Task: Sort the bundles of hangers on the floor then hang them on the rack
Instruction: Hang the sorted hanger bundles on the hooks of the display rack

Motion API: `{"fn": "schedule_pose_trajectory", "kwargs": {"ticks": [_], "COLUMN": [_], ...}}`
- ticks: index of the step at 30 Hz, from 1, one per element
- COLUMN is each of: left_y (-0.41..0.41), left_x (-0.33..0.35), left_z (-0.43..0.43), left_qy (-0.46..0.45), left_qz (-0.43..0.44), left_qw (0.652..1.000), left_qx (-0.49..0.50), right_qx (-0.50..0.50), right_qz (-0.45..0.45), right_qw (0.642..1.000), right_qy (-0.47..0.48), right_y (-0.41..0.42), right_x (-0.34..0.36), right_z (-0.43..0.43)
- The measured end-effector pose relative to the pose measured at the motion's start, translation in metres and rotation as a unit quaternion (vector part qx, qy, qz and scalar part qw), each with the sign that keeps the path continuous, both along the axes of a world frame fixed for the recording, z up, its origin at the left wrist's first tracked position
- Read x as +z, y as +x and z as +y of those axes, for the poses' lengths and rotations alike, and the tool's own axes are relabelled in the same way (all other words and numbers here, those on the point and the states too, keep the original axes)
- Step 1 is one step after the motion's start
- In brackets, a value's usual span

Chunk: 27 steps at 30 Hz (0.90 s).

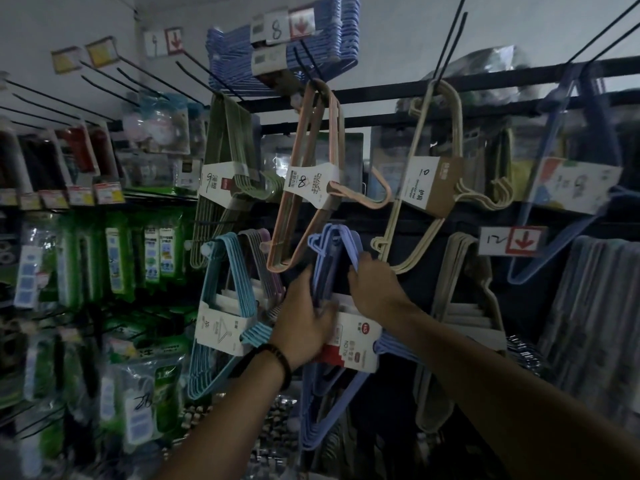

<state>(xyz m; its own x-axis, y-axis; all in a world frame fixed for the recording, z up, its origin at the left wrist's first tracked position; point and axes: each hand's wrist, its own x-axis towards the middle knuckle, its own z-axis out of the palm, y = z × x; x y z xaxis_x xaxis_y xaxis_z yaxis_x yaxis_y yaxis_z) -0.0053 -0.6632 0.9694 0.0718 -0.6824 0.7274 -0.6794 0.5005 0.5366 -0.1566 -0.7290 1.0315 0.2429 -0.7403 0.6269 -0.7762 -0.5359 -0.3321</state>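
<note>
1. Left grip (pixel 304 323): fingers curled round the left edge of a periwinkle-blue hanger bundle (pixel 307 417), at the level of its paper sleeve. There is a dark beaded bracelet (pixel 278 363) on that wrist.
2. Right grip (pixel 377 289): clenched on the same bundle higher up, with the fingers wrapped over its slanting right shoulder, just under the top bend.
3. The bundle is held between the two grips, raised against the rack. Its long axis is near upright and its lower end hangs well below both wrists. A white-and-red label (pixel 356 341) wraps its middle, directly under the right grip and touching the left grip's fingers. Whether the top is hooked over a peg I cannot tell; it is blurred and partly hidden.
4. Just above the left grip: a peach hanger bundle (pixel 308 181) hangs tilted, with a handwritten 8 on its sleeve. Its lower corner is near the knuckles.
5. Above the right grip: a cream hanger bundle (pixel 429 181), marked 10, hangs from the black rack bar (pixel 374 117).
6. Left of the left grip: a teal hanger bundle (pixel 218 327) with a white sleeve, and purple hangers (pixel 266 261) behind it. Higher on that side is an olive hanger bundle (pixel 225 133), marked 6.
7. Right of the right grip: a beige hanger bundle (pixel 471 320). Above it is a price tag (pixel 512 240) reading 12, with a red down arrow.
8. Well above both grips: stacked blue hanger bundles (pixel 235 64) on the top pegs.
9. Far left of the left grip: green packaged goods (pixel 117 258) on hooks.
</note>
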Motion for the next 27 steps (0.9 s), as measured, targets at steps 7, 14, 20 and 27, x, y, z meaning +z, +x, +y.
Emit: {"fn": "schedule_pose_trajectory", "kwargs": {"ticks": [7, 14, 20, 27], "left_y": [-0.008, -0.003, 0.005, 0.043], "left_x": [-0.014, -0.041, -0.069, -0.146], "left_z": [0.0, 0.0, 0.046, 0.117], "left_qy": [0.163, 0.197, 0.14, 0.253], "left_qz": [-0.06, -0.09, -0.129, -0.112], "left_qw": [0.985, 0.976, 0.981, 0.96], "left_qx": [-0.016, -0.009, 0.027, 0.053], "right_qx": [-0.096, -0.102, -0.075, 0.067], "right_qz": [0.11, 0.102, -0.132, -0.056], "right_qw": [0.989, 0.988, 0.988, 0.996], "right_qy": [0.028, 0.057, 0.01, 0.026], "right_y": [0.012, 0.012, -0.001, 0.009], "right_x": [-0.011, -0.019, -0.039, -0.126], "right_z": [-0.032, -0.057, -0.003, 0.103]}}
